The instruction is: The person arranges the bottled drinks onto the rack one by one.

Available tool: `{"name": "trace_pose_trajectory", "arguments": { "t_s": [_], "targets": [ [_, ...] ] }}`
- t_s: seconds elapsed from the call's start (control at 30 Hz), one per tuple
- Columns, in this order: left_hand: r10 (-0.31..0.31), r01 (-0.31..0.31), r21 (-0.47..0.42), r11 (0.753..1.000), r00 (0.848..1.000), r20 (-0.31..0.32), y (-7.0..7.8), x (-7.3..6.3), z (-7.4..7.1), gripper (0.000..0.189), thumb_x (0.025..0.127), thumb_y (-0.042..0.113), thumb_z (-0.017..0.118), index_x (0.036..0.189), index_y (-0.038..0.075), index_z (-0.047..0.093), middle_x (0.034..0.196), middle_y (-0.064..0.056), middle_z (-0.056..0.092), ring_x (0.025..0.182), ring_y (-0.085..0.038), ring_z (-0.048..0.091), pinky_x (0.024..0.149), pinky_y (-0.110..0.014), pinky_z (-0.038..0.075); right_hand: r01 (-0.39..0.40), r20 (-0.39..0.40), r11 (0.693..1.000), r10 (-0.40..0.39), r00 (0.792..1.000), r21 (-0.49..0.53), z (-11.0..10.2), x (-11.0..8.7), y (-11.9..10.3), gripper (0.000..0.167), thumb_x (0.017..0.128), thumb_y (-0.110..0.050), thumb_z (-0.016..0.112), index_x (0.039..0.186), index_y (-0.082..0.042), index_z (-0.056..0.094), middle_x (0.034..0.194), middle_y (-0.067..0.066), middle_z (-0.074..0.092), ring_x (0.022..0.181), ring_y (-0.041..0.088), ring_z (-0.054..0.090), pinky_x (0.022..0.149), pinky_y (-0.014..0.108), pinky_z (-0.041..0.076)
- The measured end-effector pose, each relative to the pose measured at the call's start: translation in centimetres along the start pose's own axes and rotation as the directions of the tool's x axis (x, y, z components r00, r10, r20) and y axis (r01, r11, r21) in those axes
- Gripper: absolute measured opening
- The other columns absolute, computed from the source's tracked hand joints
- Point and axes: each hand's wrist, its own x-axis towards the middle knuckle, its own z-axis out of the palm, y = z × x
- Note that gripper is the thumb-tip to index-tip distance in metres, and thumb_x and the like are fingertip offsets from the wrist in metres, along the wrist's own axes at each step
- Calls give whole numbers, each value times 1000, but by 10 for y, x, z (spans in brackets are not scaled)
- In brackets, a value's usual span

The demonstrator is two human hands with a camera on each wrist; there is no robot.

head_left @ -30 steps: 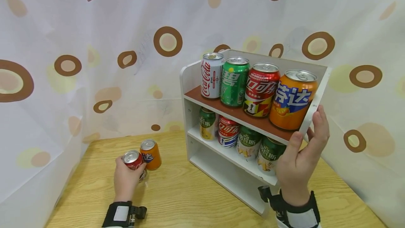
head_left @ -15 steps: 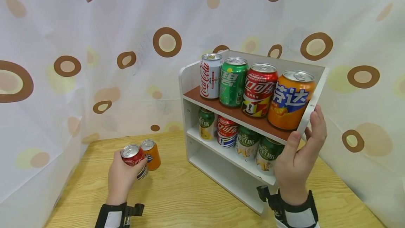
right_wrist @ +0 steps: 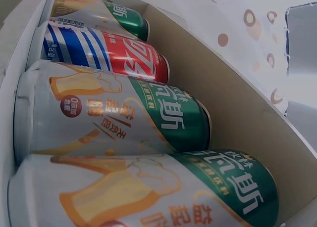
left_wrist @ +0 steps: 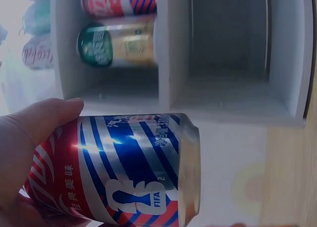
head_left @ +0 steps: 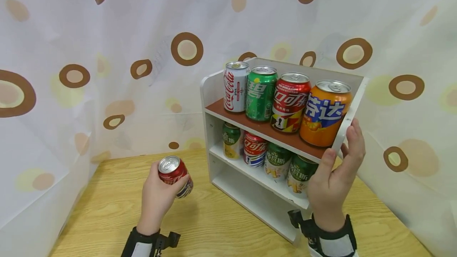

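Observation:
My left hand [head_left: 158, 193] grips a red Coca-Cola can [head_left: 175, 173] by its upper part, thumb across the front. The can leans over the table, left of the white shelf unit [head_left: 210, 165]. In the left wrist view, the can's blue-striped lower half [left_wrist: 136, 162] shows just before the bottom compartment [left_wrist: 228, 44], which is bare. My right hand [head_left: 330, 187] holds the unit's right side panel, thumb at the front edge and fingers along the outside. Cans on the middle shelf, such as a green and white one [right_wrist: 114, 108], fill the right wrist view.
On the top board stand a white Coca-Cola can [head_left: 235, 88], a green can [head_left: 260, 94], a red Coca-Cola can [head_left: 290, 102] and an orange can [head_left: 325, 114]. The middle shelf [head_left: 221, 152] bears several more. Patterned sheeting [head_left: 143, 102] hangs behind and beside the wooden table [head_left: 107, 209].
My left hand has lifted the red Coca-Cola can and carried it right toward the shelf unit. It now hides the orange can that stood on the table. The right hand keeps its place.

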Motion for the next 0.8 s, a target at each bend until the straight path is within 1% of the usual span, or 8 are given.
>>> {"name": "trace_pose_trajectory", "arguments": {
  "t_s": [0.07, 0.13, 0.23, 0.33, 0.5, 0.63, 0.8],
  "targets": [
    [29, -28, -16, 999, 999, 17, 4, -1, 11, 80, 82, 30, 89, 141, 0, 46, 134, -26, 62, 123, -44, 63, 98, -61, 54, 3, 0, 1000, -3, 1000, 6, 0, 0, 0, 40, 109, -11, 45, 137, 15, 35, 158, 23, 36, 145, 32, 38, 113, 32, 36],
    [44, -43, -43, 998, 998, 41, 6, -2, 24, 79, 82, 30, 89, 141, 1, 46, 133, -25, 63, 122, -43, 63, 97, -60, 55, 6, 2, 1000, -6, 1000, 7, 0, 1, 0, 40, 109, -13, 45, 137, 15, 35, 158, 23, 36, 145, 32, 38, 112, 32, 36],
    [55, -48, -80, 996, 995, 88, 8, -3, 44, 77, 81, 29, 89, 139, 0, 48, 131, -23, 64, 120, -41, 65, 97, -59, 55, 11, 6, 1000, -11, 1000, 4, -1, 1, -1, 42, 110, -14, 45, 137, 15, 35, 158, 24, 36, 145, 31, 37, 111, 31, 34],
    [57, -43, -103, 994, 989, 136, 8, -6, 64, 75, 79, 26, 90, 137, 0, 49, 131, -22, 64, 120, -40, 65, 99, -58, 55, 11, 5, 1000, -11, 1000, -2, 0, 2, -2, 40, 110, -13, 44, 137, 16, 35, 157, 25, 36, 144, 30, 37, 111, 31, 33],
    [60, -35, -125, 992, 978, 201, 2, -8, 93, 77, 78, 25, 91, 138, 1, 50, 133, -21, 64, 119, -38, 65, 100, -56, 55, 11, 13, 1000, -11, 1000, -6, -1, 0, -2, 40, 110, -11, 44, 138, 16, 34, 157, 26, 35, 145, 30, 36, 113, 32, 33],
    [79, -54, -116, 992, 973, 219, -4, -8, 111, 79, 77, 23, 93, 138, 1, 49, 133, -22, 64, 120, -39, 65, 100, -56, 55, 23, 21, 1000, -23, 1000, -4, -2, -1, 0, 42, 110, -13, 45, 138, 15, 34, 158, 25, 35, 147, 32, 36, 113, 33, 34],
    [121, -95, -128, 987, 970, 211, -7, -6, 128, 78, 76, 19, 93, 137, -1, 49, 132, -23, 64, 119, -40, 65, 101, -57, 54, 31, 18, 1000, -31, 999, 2, -3, 0, 1, 42, 110, -14, 45, 139, 15, 35, 158, 25, 35, 147, 33, 36, 113, 33, 35]
  ]
}}
